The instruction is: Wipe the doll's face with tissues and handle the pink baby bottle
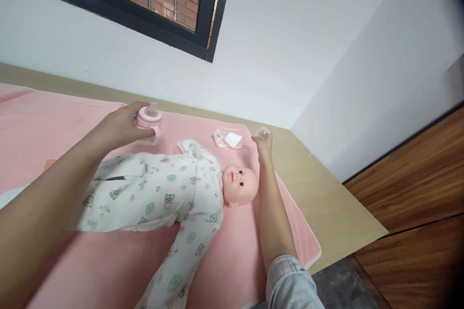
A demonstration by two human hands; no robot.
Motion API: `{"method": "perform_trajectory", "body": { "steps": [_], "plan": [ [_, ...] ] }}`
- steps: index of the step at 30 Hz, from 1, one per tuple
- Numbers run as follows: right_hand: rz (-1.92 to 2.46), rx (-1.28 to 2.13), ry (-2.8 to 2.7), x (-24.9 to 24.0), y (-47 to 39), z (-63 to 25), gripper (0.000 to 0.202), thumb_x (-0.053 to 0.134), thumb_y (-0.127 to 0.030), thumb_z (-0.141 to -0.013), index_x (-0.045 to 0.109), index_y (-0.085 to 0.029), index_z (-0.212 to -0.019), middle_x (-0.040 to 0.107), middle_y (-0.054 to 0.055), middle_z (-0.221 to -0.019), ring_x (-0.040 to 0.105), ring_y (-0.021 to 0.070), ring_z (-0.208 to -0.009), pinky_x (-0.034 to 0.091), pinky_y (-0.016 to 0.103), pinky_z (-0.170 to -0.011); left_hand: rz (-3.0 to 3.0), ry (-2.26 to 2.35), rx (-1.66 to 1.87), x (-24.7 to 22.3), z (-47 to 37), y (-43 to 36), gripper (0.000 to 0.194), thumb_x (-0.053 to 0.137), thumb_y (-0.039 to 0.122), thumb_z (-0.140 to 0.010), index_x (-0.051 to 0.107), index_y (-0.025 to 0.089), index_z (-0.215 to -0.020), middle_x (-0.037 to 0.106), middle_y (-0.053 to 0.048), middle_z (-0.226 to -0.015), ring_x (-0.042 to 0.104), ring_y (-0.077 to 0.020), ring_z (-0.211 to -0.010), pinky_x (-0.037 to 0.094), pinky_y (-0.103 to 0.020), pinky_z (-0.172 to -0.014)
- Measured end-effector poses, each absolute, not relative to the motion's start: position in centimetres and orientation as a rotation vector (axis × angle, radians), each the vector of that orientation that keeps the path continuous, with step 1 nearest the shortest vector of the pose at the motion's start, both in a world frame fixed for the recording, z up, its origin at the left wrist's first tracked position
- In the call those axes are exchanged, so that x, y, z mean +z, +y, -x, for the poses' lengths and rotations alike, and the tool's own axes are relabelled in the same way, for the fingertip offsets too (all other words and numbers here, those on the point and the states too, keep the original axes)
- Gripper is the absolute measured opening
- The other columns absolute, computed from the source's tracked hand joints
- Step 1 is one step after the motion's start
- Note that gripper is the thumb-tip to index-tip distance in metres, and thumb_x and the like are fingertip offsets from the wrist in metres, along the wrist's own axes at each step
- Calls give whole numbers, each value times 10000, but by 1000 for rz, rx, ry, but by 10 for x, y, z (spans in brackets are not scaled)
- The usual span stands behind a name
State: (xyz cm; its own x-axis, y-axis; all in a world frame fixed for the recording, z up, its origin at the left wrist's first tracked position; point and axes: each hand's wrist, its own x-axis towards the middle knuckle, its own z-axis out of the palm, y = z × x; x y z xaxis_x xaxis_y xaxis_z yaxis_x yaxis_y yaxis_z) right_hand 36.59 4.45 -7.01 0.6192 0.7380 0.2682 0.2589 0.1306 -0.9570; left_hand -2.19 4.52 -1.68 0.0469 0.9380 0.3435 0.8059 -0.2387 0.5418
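Beneath a dark-framed window [145, 2] with metal bars: one bench [311, 193], pale wood-toned top. Item, pink blanket [224, 260] with light edging, spread over most of the bench. Item, baby doll [188, 188], face up on the blanket, head toward the right, dressed in white clothing printed with bears and green motifs. Left hand [126, 128], beyond the doll's body, fingers wrapped around a baby bottle. Right hand [264, 144], past the doll's head, light denim sleeve [290, 280], fingers pinched on a clear cap. Baby bottle [149, 119]: pink collar and handle, translucent teat upward; whether its base touches the blanket cannot be told. Crumpled plastic wrapper [227, 139] with a white piece, on the blanket between both hands. Clear cap [262, 133]: transparent, rounded, near the blanket's far corner.
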Motion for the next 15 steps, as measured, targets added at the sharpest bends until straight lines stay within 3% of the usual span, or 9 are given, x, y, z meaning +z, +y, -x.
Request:
{"method": "perform_trajectory", "body": {
  "steps": [6, 10, 15],
  "plan": [
    [1835, 276, -890, -134, 56, -386, 545, 666, -401, -730, 477, -154, -1179, 534, 184, -1318, 548, 292, -1228, 428, 406, -1091, -2194, 1877, 765, -39, 49, 71, 321, 515, 381, -851, 587, 161, -1074, 626, -44, -926, 614, -261, -839, 533, -421, -814],
    [1949, 234, -1021, -153, 57, -391, 585, 710, -348, -690, 509, -137, -1198, 546, 201, -1317, 518, 331, -1274, 394, 437, -1117, -2231, 1907, 695, -50, 65, 81, 300, 473, 379, -849, 586, 149, -1007, 632, -34, -927, 595, -212, -745, 527, -342, -714],
    [1970, 269, -1053, -159, 60, -396, 618, 727, -293, -652, 502, -176, -1216, 608, 151, -1275, 561, 295, -1241, 428, 420, -1084, -2230, 1936, 650, -63, 81, 93, 306, 460, 347, -835, 590, 129, -1008, 640, -22, -832, 600, -208, -735, 493, -310, -686]
  ]
}}
